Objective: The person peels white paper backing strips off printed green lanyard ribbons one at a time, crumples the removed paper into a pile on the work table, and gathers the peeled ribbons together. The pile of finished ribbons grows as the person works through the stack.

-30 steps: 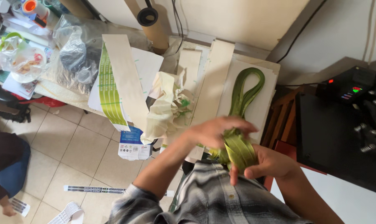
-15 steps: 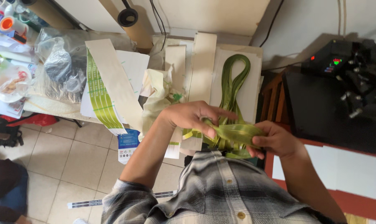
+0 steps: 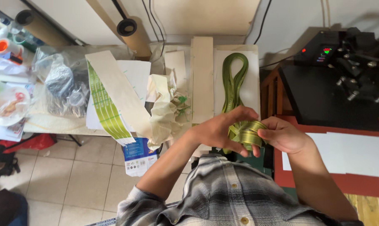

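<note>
Overhead, a cluttered worktable (image 3: 43, 121) spans the far side, with a black heat press (image 3: 340, 83) at right. Nearer, the left hand (image 3: 223, 132) and right hand (image 3: 283, 134) both grip a coiled green ribbon (image 3: 244, 133), its loop trailing far across the white sheet (image 3: 250, 79).

Grey-and-white plaid shirt, buttoned front; sleeves rolled above elbows.

Pale bench (image 3: 43, 125) strewn edge to edge: clear plastic bags (image 3: 62, 86) at left, green-printed strip (image 3: 105, 104) slanting beside white sheets (image 3: 137, 75), crumpled cream paper (image 3: 164, 109) mid-bench, long card strip (image 3: 202, 79), looped green ribbon (image 3: 233, 79) on white paper at right.
</note>
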A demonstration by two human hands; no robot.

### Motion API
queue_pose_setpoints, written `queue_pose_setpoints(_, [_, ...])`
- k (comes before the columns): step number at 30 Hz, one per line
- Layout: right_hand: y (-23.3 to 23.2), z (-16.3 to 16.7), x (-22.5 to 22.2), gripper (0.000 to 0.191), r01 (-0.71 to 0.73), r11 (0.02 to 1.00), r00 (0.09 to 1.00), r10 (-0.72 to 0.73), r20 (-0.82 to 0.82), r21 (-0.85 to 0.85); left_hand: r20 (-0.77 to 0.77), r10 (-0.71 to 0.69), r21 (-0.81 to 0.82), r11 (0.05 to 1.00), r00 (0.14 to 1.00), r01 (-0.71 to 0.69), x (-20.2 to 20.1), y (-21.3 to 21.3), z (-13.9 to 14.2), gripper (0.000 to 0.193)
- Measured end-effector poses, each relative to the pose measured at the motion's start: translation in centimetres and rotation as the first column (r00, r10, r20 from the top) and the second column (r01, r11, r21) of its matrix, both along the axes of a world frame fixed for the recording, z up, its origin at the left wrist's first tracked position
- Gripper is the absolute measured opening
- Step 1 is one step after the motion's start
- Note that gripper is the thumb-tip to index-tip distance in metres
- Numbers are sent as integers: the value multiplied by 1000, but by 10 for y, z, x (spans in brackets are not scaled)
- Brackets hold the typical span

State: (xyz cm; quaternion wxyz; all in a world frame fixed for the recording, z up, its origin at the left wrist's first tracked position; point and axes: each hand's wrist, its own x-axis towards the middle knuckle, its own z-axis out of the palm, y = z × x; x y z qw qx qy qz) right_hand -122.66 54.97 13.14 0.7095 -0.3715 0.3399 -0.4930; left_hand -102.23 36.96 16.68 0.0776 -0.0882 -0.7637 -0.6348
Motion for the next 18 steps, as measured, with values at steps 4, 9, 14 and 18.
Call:
queue_pose_setpoints(4, [7, 18, 6, 43, -22, 1000, 989, 19, -143, -20, 25, 37, -173, 984, 999, -32, -3, -4, 11, 68])
queue_pose_setpoints(9, [17, 20, 28, 27, 210, 978, 862, -180, -474, 10, -93, 172, -386, 902, 981, -195, 5, -3, 17, 40])
queue_pose_setpoints(14, [18, 34, 51, 40, 386, 890, 542, -430, -722, -241, -23, 150, -345, 927, 988, -149, 15, -1, 33, 43])
queue_pose_setpoints(18, [18, 60, 52, 32, 340, 819, 404, -572, -714, -463, -117, 88, -342, 932, 989, -123, 22, -8, 55, 57])
